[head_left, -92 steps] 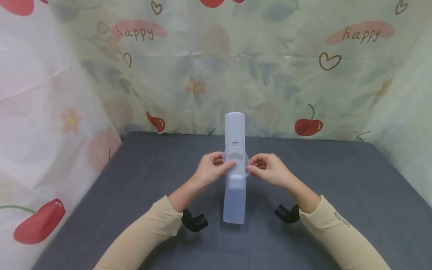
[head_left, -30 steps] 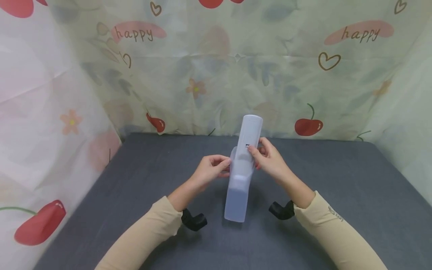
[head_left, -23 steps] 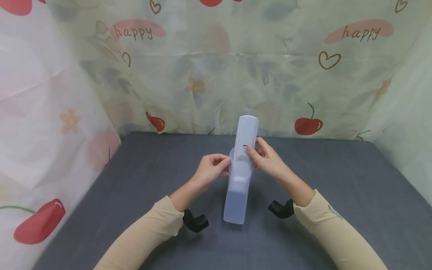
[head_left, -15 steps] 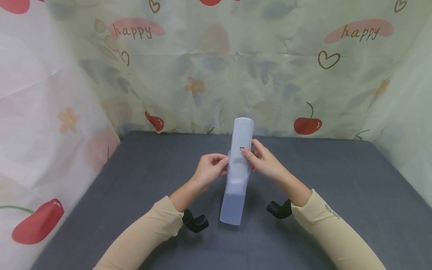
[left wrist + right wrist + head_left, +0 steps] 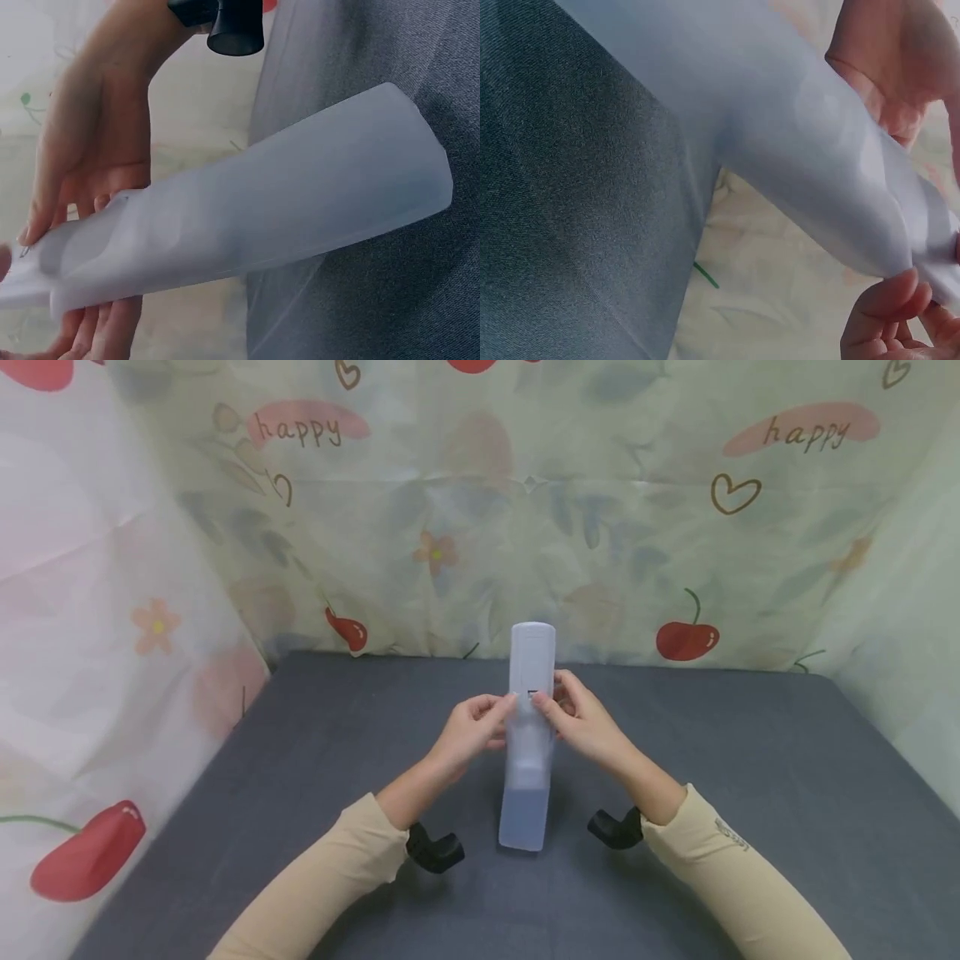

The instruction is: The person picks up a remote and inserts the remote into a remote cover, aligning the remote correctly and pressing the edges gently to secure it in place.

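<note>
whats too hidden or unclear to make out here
Head: back of the white device, hidden by its front.
Head: part of the dark slot, under the thumb of the right hand.
Head: print on the right sleeve, too small to read.
Left wrist: the device's upper end, cut off by the left edge.
Right wrist: lower end of the translucent sheath, cut off by the top edge.

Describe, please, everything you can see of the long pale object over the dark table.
The long pale object looks like plastic: a white upper part with a rounded top and small dark slot, and a frosted, translucent lower part with a squared-off end. It is held over the dark table, frosted end downward; whether that end touches the table I cannot tell. The left grip holds its left edge, the right grip its right, thumb by the slot.
</note>
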A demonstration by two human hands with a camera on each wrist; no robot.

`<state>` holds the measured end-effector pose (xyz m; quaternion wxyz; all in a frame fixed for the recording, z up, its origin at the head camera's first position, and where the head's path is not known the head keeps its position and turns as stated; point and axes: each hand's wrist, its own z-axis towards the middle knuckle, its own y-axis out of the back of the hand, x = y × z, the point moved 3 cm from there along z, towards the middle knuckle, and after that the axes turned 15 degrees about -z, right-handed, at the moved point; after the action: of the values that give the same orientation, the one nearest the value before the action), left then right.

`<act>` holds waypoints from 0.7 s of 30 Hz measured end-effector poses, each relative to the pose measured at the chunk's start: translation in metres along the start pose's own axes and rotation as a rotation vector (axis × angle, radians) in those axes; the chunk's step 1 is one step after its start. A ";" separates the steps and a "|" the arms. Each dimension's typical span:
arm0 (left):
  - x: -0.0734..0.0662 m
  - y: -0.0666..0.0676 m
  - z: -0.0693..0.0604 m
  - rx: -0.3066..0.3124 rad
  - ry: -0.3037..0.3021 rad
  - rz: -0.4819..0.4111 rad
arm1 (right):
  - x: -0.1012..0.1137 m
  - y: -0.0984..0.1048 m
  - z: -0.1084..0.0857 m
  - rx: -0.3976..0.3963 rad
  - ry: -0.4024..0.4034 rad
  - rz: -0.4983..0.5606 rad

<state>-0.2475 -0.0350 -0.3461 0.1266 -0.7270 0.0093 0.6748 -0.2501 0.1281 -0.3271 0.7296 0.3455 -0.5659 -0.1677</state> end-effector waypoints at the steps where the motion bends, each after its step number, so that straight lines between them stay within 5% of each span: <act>1: 0.000 0.000 0.000 0.008 -0.007 0.030 | -0.001 0.000 0.000 0.004 -0.002 0.005; 5: 0.001 0.000 -0.001 0.023 -0.062 0.108 | -0.003 0.001 -0.004 0.020 -0.013 0.041; 16: -0.001 0.003 -0.001 -0.028 -0.160 0.089 | -0.015 0.002 -0.012 0.092 -0.073 0.016; 21: -0.002 0.003 0.000 0.033 -0.207 0.124 | -0.011 0.001 -0.014 0.031 -0.047 0.002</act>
<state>-0.2486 -0.0378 -0.3441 0.0972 -0.6494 0.0523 0.7524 -0.2408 0.1406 -0.3360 0.7108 0.3522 -0.5859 -0.1661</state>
